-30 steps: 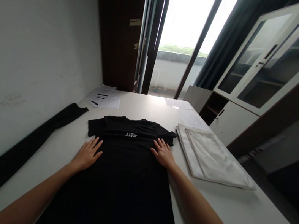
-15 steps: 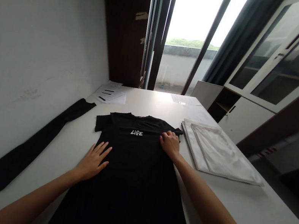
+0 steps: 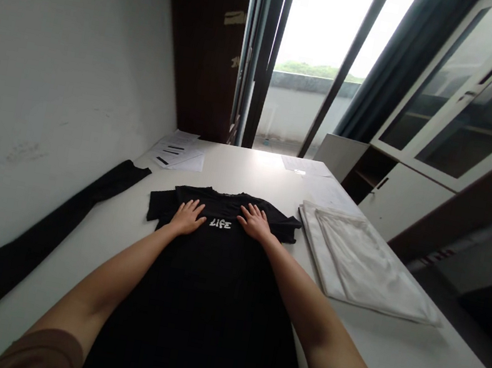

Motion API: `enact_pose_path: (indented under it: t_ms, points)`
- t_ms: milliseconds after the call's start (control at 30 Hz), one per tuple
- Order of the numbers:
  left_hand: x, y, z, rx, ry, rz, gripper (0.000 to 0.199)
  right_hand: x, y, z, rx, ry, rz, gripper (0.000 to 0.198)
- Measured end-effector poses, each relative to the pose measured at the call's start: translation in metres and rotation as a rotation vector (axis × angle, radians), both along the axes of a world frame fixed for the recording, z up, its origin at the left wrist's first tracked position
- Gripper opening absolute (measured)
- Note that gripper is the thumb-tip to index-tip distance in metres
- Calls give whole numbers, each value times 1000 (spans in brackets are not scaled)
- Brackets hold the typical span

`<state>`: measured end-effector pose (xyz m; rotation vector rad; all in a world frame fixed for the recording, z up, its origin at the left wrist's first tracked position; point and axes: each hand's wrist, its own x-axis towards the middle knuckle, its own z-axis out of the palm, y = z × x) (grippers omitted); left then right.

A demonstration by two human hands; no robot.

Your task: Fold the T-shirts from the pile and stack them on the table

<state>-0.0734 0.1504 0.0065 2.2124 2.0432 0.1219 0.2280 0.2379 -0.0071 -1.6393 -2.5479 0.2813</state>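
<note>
Noted black shirt [image 3: 210, 304] flat on counter [image 3: 239, 170], from centre to 6 o'clock. Logged left hand [image 3: 187, 218] spread palm down on shirt, at 9 o'clock of white print [image 3: 220, 224]; right hand [image 3: 255, 222] likewise, at 3 o'clock. Recorded black cloth [image 3: 47, 231] at 8-9 o'clock of left hand, folded white cloth [image 3: 365, 262] at 3 o'clock of right hand, papers [image 3: 180, 150] at 11 o'clock of shirt.

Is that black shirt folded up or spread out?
Spread out: the black shirt lies flat on the table under the left hand and right hand, sleeves out to both sides; hem out of view.
</note>
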Motion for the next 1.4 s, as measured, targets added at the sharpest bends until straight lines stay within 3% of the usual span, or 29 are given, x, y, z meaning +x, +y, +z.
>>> enact_pose_path:
  t_ms: [133, 300, 500, 633, 767, 900, 967, 1067, 1267, 1333, 1400]
  points:
    - [-2, 25, -12, -21, 15, -3, 79, 0, 14, -5, -5, -9, 10, 70]
    - [-5, 53, -13, -103, 29, -16, 90, -8, 30, -6, -5, -6, -16, 72]
    - [-1, 71, -14, -99, 18, 7, 89, -17, 44, 1, -30, 19, -45, 70]
    - [0, 82, -11, -91, 6, 15, 88, 0, 41, 10, 11, 52, -25, 59]
    - [-2, 97, 9, -143, 14, 6, 85, 41, 16, 16, 258, 33, -216, 48]
    - [10, 95, 38, -170, 14, -1, 79, 84, -13, 15, 307, 5, -482, 46]
    - [29, 77, 46, -158, 14, -46, 76, 98, -20, 14, 296, 25, -560, 48]
    - [77, 19, 43, -107, -4, -211, 68, 106, -17, 16, 270, 68, -630, 52]
    - [174, -147, 31, 143, -163, -1002, 51, 103, 8, 25, 3, 364, -656, 73]
    - [186, -189, 34, 189, -168, -1183, 44, 105, 13, 27, -27, 495, -661, 80]
    - [190, -216, 38, 219, -164, -1275, 41, 109, 13, 28, -40, 632, -637, 84]
